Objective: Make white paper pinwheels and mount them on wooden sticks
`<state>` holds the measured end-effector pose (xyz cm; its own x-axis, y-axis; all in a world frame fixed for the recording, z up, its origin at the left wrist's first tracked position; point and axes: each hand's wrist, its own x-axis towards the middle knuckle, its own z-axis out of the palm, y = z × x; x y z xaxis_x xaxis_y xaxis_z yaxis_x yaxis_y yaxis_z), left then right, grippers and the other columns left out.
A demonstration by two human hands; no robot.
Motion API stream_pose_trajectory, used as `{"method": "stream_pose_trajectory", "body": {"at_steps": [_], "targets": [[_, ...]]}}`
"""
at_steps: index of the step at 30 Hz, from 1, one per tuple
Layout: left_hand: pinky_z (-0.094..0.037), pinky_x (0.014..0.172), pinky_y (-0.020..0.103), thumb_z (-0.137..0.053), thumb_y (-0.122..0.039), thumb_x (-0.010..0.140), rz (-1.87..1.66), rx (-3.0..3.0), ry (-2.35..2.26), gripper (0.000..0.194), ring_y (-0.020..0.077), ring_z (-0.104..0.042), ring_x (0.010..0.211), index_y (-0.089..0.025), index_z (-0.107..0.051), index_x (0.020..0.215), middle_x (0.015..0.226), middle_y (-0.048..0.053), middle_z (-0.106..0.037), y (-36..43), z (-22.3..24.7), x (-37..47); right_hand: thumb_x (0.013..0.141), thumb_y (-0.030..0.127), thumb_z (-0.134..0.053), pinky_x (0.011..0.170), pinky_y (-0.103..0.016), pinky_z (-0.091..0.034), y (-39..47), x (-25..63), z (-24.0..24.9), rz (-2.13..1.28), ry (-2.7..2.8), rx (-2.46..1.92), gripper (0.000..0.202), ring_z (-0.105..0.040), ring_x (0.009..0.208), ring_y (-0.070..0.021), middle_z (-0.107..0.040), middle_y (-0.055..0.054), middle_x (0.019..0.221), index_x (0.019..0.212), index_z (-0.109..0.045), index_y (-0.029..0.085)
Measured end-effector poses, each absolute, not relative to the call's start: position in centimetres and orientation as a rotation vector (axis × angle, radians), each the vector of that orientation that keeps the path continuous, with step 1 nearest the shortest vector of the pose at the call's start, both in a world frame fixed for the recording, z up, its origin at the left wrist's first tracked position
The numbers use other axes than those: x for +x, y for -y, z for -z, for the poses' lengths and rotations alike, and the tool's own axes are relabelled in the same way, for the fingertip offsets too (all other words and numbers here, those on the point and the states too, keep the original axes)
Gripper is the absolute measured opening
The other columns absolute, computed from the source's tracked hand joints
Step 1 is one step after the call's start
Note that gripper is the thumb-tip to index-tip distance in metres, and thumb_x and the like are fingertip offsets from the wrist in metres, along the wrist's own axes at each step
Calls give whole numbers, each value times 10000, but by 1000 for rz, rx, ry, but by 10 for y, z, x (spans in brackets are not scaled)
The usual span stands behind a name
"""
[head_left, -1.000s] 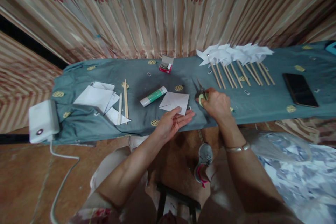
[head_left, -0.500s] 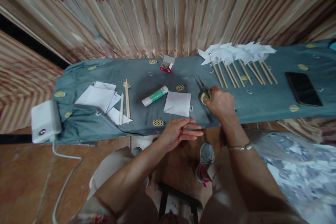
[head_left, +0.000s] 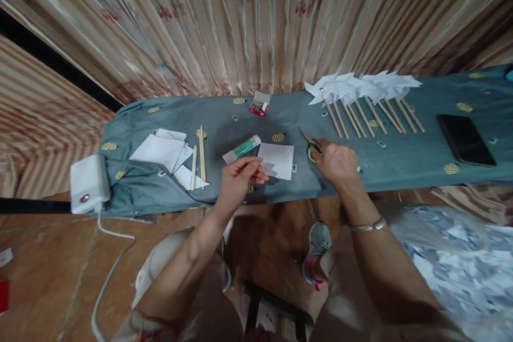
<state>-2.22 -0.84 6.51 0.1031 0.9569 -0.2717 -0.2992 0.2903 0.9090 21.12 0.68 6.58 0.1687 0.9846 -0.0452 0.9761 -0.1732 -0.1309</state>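
Observation:
My left hand (head_left: 243, 175) is at the lower left corner of a white paper square (head_left: 278, 159), its thumb and curved fingers apart. Whether the fingertips touch the paper cannot be made out. Just behind this hand lies a green and white glue stick (head_left: 244, 148). My right hand (head_left: 337, 161) is closed around the handles of a pair of scissors (head_left: 313, 148), whose blades point away and to the left over the cloth.
Paper pinwheels on sticks (head_left: 363, 88) lie at the back right, beside a black phone (head_left: 466, 140). A small red box (head_left: 258, 107) of metal pins stands at the back. To the left are loose paper sheets (head_left: 158, 150), wooden sticks (head_left: 202, 155) and a white corded device (head_left: 88, 184).
My left hand has moved left and away from me, from the table's front edge to the paper square's corner. My right hand stays on the scissors. The view has shifted slightly.

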Motion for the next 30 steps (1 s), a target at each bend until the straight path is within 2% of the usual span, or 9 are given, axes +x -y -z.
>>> {"method": "stream_pose_trajectory", "body": {"at_steps": [3, 6, 9, 11, 12, 14, 22, 26, 30], "targets": [[-520, 572, 232, -759, -280, 714, -1278, 947, -1125, 171, 123, -649, 557, -143, -722, 809, 684, 16, -713, -4, -67, -41, 912, 314, -509, 783, -536, -547, -6, 211, -65, -173, 1974, -2346, 378, -716, 912, -424, -741, -272, 949, 1172, -683, 103], [-546, 681, 268, -738, -288, 714, -1378, 1144, -1291, 202, 138, -656, 662, -153, -730, 864, 765, 22, -721, -15, -59, -60, 917, 313, -499, 779, -526, -549, -6, 210, -64, -133, 1968, -2369, 377, -719, 917, -428, -745, -266, 935, 1167, -694, 108], [-552, 833, 342, -693, -287, 738, -1376, 1473, -1497, 260, 214, -673, 948, -173, -737, 967, 1023, 74, -730, -22, -44, -78, 915, 290, -499, 795, -519, -549, -7, 209, -63, -117, 1961, -2394, 372, -718, 942, -441, -747, -270, 955, 1162, -701, 97], [-513, 968, 401, -690, -264, 748, -1299, 1690, -1598, 347, 254, -622, 1144, -197, -721, 1087, 1192, 92, -698, -23, -33, -85, 914, 284, -497, 793, -517, -549, -7, 208, -63, -129, 1955, -2401, 371, -718, 942, -447, -747, -274, 960, 1158, -706, 97], [-490, 1013, 422, -697, -253, 748, -1254, 1768, -1630, 388, 263, -604, 1181, -194, -709, 1132, 1223, 102, -685, -23, -28, -87, 914, 281, -495, 792, -517, -548, -8, 207, -63, -134, 1951, -2402, 370, -718, 942, -448, -746, -277, 959, 1154, -709, 98], [-461, 1056, 444, -709, -237, 748, -1175, 1879, -1677, 421, 275, -601, 1183, -176, -699, 1165, 1221, 118, -683, -24, -19, -88, 913, 271, -488, 797, -519, -545, -8, 206, -63, -132, 1948, -2392, 375, -717, 947, -448, -744, -284, 958, 1158, -708, 92], [-473, 993, 475, -655, -283, 823, -1030, 2054, -1771, 321, 310, -621, 1055, -126, -714, 1096, 1076, 143, -714, -33, -5, -78, 887, 211, -480, 795, -523, -533, -10, 205, -63, -125, 1960, -2386, 354, -716, 905, -426, -727, -296, 918, 1118, -700, 57], [-477, 973, 452, -625, -313, 837, -1003, 2045, -1739, 292, 297, -622, 1033, -141, -720, 1053, 1031, 134, -713, -37, -8, -79, 904, 237, -502, 821, -527, -524, -9, 204, -59, -95, 1909, -2374, 386, -705, 918, -425, -711, -307, 899, 1175, -651, 6], [-484, 942, 415, -641, -327, 792, -1061, 1902, -1701, 280, 278, -630, 1007, -161, -727, 1001, 995, 109, -713, -39, -13, -76, 908, 294, -551, 815, -488, -519, -9, 204, -59, -57, 1870, -2383, 343, -697, 931, -406, -709, -293, 902, 1092, -690, 41]]}}
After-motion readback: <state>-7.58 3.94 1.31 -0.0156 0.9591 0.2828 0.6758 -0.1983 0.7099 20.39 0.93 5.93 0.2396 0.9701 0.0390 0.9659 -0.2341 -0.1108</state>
